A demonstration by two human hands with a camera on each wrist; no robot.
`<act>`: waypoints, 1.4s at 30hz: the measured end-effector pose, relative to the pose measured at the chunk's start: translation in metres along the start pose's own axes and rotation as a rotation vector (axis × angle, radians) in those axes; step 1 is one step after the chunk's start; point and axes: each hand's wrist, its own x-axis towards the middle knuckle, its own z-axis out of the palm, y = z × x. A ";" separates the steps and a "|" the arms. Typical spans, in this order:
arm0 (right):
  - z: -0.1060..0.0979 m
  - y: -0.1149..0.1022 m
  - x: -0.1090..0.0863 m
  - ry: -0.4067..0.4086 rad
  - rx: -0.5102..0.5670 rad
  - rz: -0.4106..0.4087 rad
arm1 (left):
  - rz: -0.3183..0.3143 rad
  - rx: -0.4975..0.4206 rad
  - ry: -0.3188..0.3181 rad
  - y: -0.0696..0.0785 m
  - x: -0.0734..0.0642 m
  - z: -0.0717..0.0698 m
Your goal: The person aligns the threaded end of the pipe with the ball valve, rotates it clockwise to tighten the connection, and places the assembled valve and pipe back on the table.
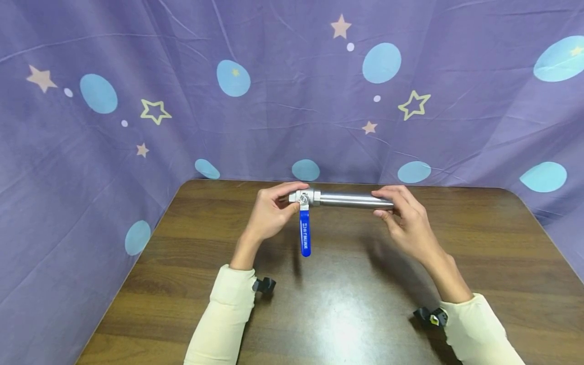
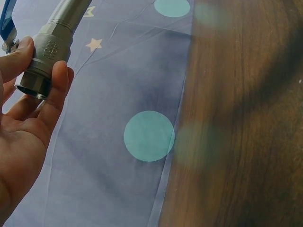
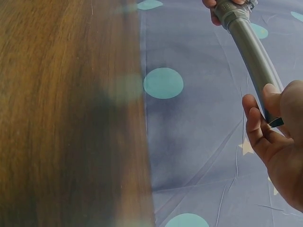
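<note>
A metal ball valve [image 1: 312, 196] with a blue lever handle [image 1: 305, 233] is joined to a straight steel pipe [image 1: 349, 199]. Both are held level above the table, the handle pointing toward me. My left hand [image 1: 269, 210] pinches the valve body between thumb and fingers. In the left wrist view the valve's open threaded end [image 2: 34, 85] faces out past the fingers. At the pipe's far right end my right hand [image 1: 409, 223] grips it, thumb below and fingers above. The right wrist view shows the pipe's hollow end [image 3: 275, 122] beside the palm.
Beneath the hands lies a brown wooden table [image 1: 182, 304] with rounded far corners. A purple curtain [image 1: 292, 101] with stars and blue spots hangs behind it and along the left side. Black wrist cameras [image 1: 265, 285] sit at both cuffs.
</note>
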 end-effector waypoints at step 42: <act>0.002 -0.001 -0.003 -0.035 0.030 0.119 | -0.006 0.000 0.002 -0.002 -0.001 0.000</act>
